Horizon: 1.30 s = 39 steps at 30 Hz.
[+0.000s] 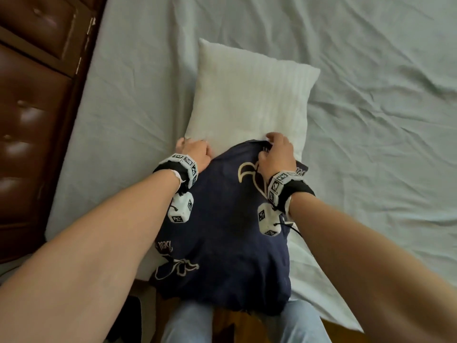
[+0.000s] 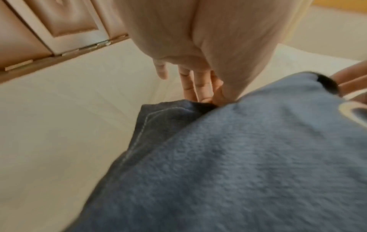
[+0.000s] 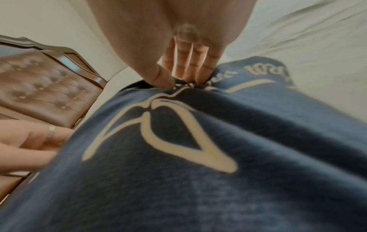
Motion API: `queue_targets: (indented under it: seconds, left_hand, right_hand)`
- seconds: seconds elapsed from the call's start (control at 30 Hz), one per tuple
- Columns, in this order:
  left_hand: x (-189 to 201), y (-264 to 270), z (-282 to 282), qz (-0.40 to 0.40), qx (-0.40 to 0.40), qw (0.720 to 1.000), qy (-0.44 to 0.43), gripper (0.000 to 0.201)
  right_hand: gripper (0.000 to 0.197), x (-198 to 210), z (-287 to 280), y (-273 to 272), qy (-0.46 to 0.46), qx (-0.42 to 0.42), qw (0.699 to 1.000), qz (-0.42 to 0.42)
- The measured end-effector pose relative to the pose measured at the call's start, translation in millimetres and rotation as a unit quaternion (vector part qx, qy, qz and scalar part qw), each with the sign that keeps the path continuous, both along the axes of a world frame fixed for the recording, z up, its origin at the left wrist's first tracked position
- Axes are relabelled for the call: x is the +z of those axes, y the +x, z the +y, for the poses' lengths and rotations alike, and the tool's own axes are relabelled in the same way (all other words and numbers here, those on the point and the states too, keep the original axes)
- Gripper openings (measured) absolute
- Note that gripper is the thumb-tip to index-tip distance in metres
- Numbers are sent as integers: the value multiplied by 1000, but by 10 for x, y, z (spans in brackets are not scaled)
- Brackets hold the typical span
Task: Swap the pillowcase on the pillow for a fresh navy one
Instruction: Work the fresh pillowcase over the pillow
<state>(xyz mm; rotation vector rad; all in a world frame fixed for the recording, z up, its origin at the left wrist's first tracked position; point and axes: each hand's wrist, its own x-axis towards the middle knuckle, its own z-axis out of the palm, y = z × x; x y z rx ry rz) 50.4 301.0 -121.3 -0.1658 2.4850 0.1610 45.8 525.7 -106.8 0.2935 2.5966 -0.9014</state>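
Navy pillowcase (image 3: 198,157) bunched in both hands' fingers (image 3: 206,70); only head view shows bare pillow (image 1: 249,95).

Bed sheet (image 1: 371,120): you see pale blue-grey fabric, creased all over, covering the mattress.
Headboard (image 1: 32,120): on your left, brown tufted leather with buttons and a dark wood frame, standing against the mattress edge.
Jeans (image 1: 188,325): your light blue denim legs, at the lower edge.

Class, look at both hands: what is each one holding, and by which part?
Both hold the navy pillowcase by its open edge: left hand at the left corner, right hand bunching the right, against the pillow.
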Motion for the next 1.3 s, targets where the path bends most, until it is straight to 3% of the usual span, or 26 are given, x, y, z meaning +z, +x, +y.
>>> queue_targets:
  seconds: [0.2,0.37,0.43,0.53,0.6,0.7,0.83,0.93,1.03,1.13,1.2,1.23,1.3]
  left_hand:
    - [166,-51,-149,-46,-6,999,-7,25]
    - [243,128,-281,-133,-82,987,-24,42]
    - [274,69,-306,-63,-52,995,-65,27]
    - [306,-105,-442,107,127,982,-87,19]
    - [296,-194,-515,168,218,960,-50,23]
    - [269,-254,-392,169,272,947,34,27]
    - [217,-216,-19,86,240,952,171,69]
    - [147,-176,91,54,221,956,187,81]
    - [57,-220,84,66,240,950,191,74]
    - [28,-189,65,155,272,939,142,56]
    - [53,-63,29,214,327,919,53,43]
    - [99,27,12,212,348,913,21,37]
    - [162,183,-9,146,341,928,17,26]
  right_hand:
    - [50,-42,430,180,109,-28,993,-24]
    - [22,-10,396,244,187,-77,975,-87]
    - [20,-53,346,245,191,-76,973,-101]
    - [21,-125,328,243,194,-76,972,-109]
    - [20,-134,312,248,201,-73,970,-112]
    - [19,-70,274,232,198,-89,970,-106]
    - [23,41,369,127,144,-181,969,-84]
    - [28,72,371,10,93,-216,972,-24]
    - [52,-94,330,89,-1,-193,980,-56]
    - [82,-242,364,250,-59,-196,977,-58]
    - [87,-254,443,343,-29,-218,975,-37]
    - [84,-234,477,392,9,-229,973,-33]
    - [72,-161,496,482,68,-267,960,-43]
